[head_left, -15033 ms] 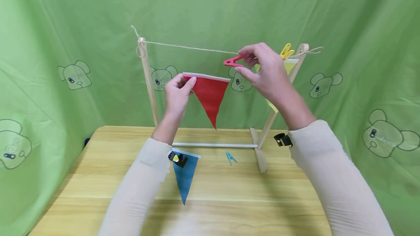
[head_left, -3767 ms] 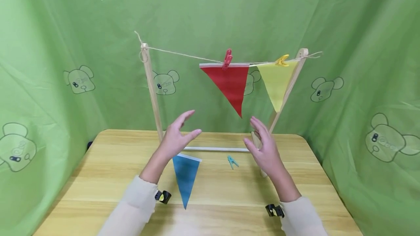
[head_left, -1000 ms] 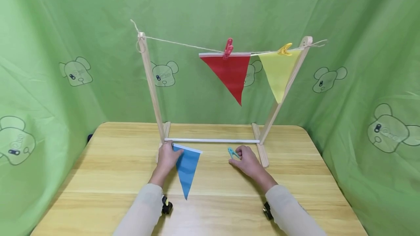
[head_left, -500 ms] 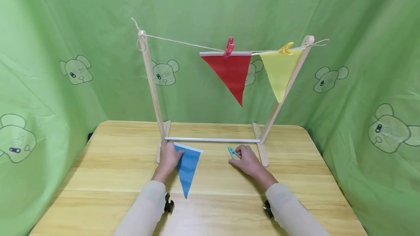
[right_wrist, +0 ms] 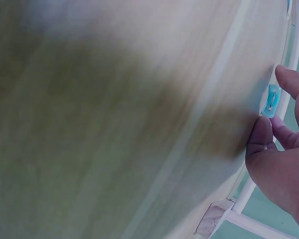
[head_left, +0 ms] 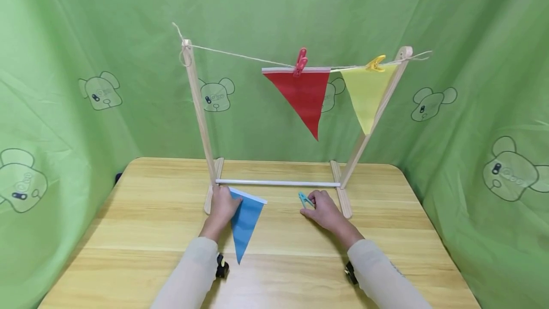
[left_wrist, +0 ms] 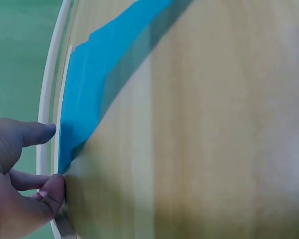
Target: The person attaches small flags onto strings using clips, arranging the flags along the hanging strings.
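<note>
My left hand (head_left: 223,204) grips the upper left corner of a blue triangular pennant (head_left: 248,218) with a white top edge. In the left wrist view the pennant (left_wrist: 84,94) bends and throws a shadow on the wood. My right hand (head_left: 325,211) has thumb and fingers curled at the legs of a small light-blue clothespin (head_left: 303,198), low over the table. The right wrist view shows the clothespin (right_wrist: 272,99) between the fingertips. Behind, a red pennant (head_left: 302,94) hangs from a string by a red clothespin (head_left: 300,62), beside a yellow pennant (head_left: 366,94) under a yellow clothespin (head_left: 375,63).
A wooden frame, with a left post (head_left: 199,113) and a leaning right post (head_left: 377,116), carries the string (head_left: 240,56). A white rod (head_left: 274,183) joins its feet just beyond both hands. A green curtain (head_left: 274,13) closes in the wooden table (head_left: 274,280).
The red pennant went from my left hand to the string, under the red clothespin. Both hands came down to the table. Over the last half second the blue pennant's tip swung slightly left.
</note>
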`<state>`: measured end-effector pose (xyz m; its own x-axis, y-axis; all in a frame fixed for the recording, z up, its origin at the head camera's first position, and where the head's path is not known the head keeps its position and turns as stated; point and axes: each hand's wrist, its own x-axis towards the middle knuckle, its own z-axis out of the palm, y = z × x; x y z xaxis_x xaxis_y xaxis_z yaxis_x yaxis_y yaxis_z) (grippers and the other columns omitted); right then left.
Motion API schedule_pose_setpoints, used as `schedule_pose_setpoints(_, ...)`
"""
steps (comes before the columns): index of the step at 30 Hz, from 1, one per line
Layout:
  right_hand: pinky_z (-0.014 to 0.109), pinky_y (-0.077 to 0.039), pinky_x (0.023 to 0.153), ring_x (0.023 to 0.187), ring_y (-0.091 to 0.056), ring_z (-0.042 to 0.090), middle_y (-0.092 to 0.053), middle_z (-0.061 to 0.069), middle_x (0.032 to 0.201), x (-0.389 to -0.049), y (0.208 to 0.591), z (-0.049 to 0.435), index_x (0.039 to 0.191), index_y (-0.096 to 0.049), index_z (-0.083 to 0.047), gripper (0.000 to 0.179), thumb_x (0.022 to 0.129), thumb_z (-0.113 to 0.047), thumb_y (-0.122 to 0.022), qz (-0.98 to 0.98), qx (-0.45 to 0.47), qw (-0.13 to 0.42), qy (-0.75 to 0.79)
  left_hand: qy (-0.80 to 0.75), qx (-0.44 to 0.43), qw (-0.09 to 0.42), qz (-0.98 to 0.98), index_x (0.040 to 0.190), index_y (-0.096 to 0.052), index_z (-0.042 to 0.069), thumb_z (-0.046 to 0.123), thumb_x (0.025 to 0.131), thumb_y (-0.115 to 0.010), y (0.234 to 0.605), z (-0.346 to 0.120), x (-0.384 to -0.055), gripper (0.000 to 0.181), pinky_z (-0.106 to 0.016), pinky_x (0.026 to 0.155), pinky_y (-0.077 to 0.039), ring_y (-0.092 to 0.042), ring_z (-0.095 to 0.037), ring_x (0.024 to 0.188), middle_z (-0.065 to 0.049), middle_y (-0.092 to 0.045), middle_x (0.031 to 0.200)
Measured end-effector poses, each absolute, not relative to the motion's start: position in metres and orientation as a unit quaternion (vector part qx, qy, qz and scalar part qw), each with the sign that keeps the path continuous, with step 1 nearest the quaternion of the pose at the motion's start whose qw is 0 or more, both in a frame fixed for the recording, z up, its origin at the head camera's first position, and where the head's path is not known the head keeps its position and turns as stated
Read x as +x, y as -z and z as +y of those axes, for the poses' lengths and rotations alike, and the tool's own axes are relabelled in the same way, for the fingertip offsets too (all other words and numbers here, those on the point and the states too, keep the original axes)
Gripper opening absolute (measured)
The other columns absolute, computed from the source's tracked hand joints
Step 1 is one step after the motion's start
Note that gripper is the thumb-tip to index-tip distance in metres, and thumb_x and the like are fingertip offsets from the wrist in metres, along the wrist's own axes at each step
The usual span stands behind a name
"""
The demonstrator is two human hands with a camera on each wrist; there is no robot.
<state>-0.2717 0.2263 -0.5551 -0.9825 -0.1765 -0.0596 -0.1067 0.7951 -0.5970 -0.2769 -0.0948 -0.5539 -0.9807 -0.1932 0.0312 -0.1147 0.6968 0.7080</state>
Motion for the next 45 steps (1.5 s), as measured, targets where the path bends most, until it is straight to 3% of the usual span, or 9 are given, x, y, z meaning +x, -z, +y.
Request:
schedule_pose_setpoints(7, 0.033, -0.045, 0.075, 0.088, -0.048, 0.021, -0.050, 0.010, 0.101, -0.2718, 0.5570, 0.2255, 0.113, -0.058, 0.000, 0.043, 0.089, -0.028, -0.082, 0.950, -0.075, 0.061, 0.297, 0.387, 0.106, 0.035, -0.915, 0.136, -0.050, -0.020, 0.014, 0.088, -0.083, 0.5523, -0.0937, -0.2774, 0.068, -0.047, 0.081, -0.060, -0.065, -0.037, 0.099, -0.040, -0.049, 0.132)
schedule_pose_setpoints(20, 0.034, -0.045, 0.074, 0.086, -0.049, 0.021, -0.051, 0.011, 0.098, -0.2761, 0.5582, 0.2268, 0.110, -0.059, 0.001, 0.036, 0.092, -0.022, -0.079, 0.952, -0.084, 0.046, 0.290, 0.379, 0.115, 0.049, -0.917, 0.130, -0.055, -0.017, 0.012, 0.086, -0.083, 0.5542, -0.0920, -0.2802, 0.059, -0.054, 0.091, -0.057, -0.066, -0.045, 0.107, -0.037, -0.058, 0.122)
schedule_pose_setpoints(22, 0.034, -0.045, 0.075, 0.086, -0.049, 0.021, -0.051, 0.011, 0.098, -0.2768, 0.5576, 0.2272, 0.110, -0.059, 0.000, 0.036, 0.091, -0.022, -0.080, 0.952, -0.082, 0.045, 0.290, 0.377, 0.114, 0.051, -0.918, 0.124, -0.059, -0.016, 0.011, 0.086, -0.083, 0.5543, -0.0919, -0.2803, 0.052, -0.053, 0.088, -0.057, -0.067, -0.043, 0.103, -0.034, -0.061, 0.116)
schedule_pose_setpoints(26, 0.035, -0.046, 0.076, 0.086, -0.050, 0.021, -0.051, 0.011, 0.098, -0.2772, 0.5566, 0.2277, 0.110, -0.060, 0.001, 0.035, 0.091, -0.021, -0.080, 0.952, -0.084, 0.044, 0.293, 0.376, 0.113, 0.056, -0.918, 0.091, -0.061, -0.006, 0.008, 0.085, -0.082, 0.5542, -0.0923, -0.2806, 0.026, -0.047, 0.069, -0.054, -0.060, -0.032, 0.079, -0.022, -0.061, 0.090)
schedule_pose_setpoints(28, 0.035, -0.046, 0.076, 0.086, -0.050, 0.021, -0.052, 0.011, 0.098, -0.2773, 0.5564, 0.2276, 0.110, -0.060, 0.001, 0.035, 0.091, -0.022, -0.080, 0.952, -0.085, 0.044, 0.292, 0.382, 0.112, 0.058, -0.915, 0.082, -0.054, 0.001, 0.005, 0.085, -0.081, 0.5540, -0.0924, -0.2806, 0.027, -0.044, 0.062, -0.048, -0.053, -0.029, 0.071, -0.016, -0.056, 0.081)
schedule_pose_setpoints(30, 0.035, -0.046, 0.076, 0.086, -0.050, 0.021, -0.052, 0.011, 0.098, -0.2773, 0.5560, 0.2272, 0.110, -0.060, 0.001, 0.036, 0.091, -0.022, -0.080, 0.952, -0.085, 0.045, 0.292, 0.392, 0.112, 0.063, -0.911, 0.083, -0.052, 0.003, 0.002, 0.085, -0.079, 0.5542, -0.0925, -0.2805, 0.027, -0.043, 0.061, -0.047, -0.053, -0.029, 0.070, -0.014, -0.055, 0.078)
schedule_pose_setpoints(36, 0.034, -0.047, 0.075, 0.085, -0.051, 0.021, -0.052, 0.011, 0.098, -0.2783, 0.5561, 0.2266, 0.110, -0.060, 0.001, 0.036, 0.091, -0.021, -0.080, 0.952, -0.081, 0.047, 0.292, 0.417, 0.115, 0.073, -0.899, 0.105, -0.058, -0.004, -0.004, 0.084, -0.077, 0.5564, -0.0928, -0.2805, 0.029, -0.052, 0.076, -0.058, -0.065, -0.033, 0.083, -0.022, -0.066, 0.091)
schedule_pose_setpoints(41, 0.033, -0.046, 0.074, 0.085, -0.051, 0.022, -0.052, 0.011, 0.098, -0.2775, 0.5555, 0.2260, 0.110, -0.060, 0.001, 0.035, 0.091, -0.021, -0.080, 0.952, -0.082, 0.052, 0.289, 0.441, 0.129, 0.060, -0.886, 0.113, -0.062, -0.009, -0.004, 0.082, -0.078, 0.5542, -0.0942, -0.2805, 0.035, -0.050, 0.075, -0.059, -0.065, -0.032, 0.080, -0.024, -0.069, 0.093)
schedule_pose_setpoints(45, 0.034, -0.046, 0.074, 0.084, -0.051, 0.022, -0.053, 0.011, 0.097, -0.2768, 0.5544, 0.2258, 0.110, -0.060, 0.002, 0.035, 0.091, -0.021, -0.079, 0.954, -0.086, 0.048, 0.285, 0.453, 0.139, 0.039, -0.880, 0.121, -0.065, -0.011, -0.001, 0.084, -0.078, 0.5494, -0.0961, -0.2789, 0.041, -0.054, 0.087, -0.059, -0.071, -0.038, 0.098, -0.029, -0.071, 0.112)
